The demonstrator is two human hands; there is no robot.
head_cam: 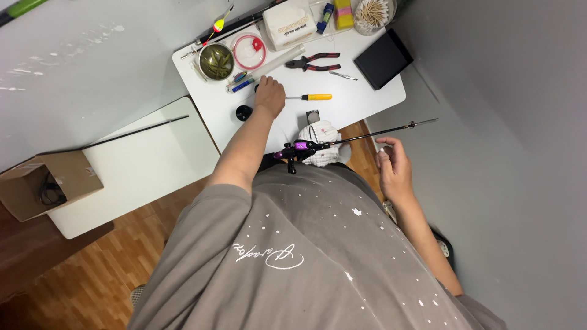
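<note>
Left hand (270, 96) is out over the white table (367, 101), palm down, fingers curled onto something small near the capped pens (239, 82); what it grips, if anything, is hidden under the hand, so I cannot tell. Yellow-handled screwdriver (312, 96) lies just right of it, not touched. Right hand (392, 166) hangs off the table's right edge, fingers loosely curled, maybe pinching a small pale bit, too small to confirm. The thin black rod (379, 131) with its purple reel seat (299, 146) lies across the near edge by the white cloth bundle (321, 142), tip pointing right, just above the right hand, not gripped. My read: the rod is unsecured and overhangs, so steady it with the right hand before pulling anything with the left. Keep the left wrist low to clear the small black cap (244, 112). Pliers (315, 62) sit further back, within reach.
</note>
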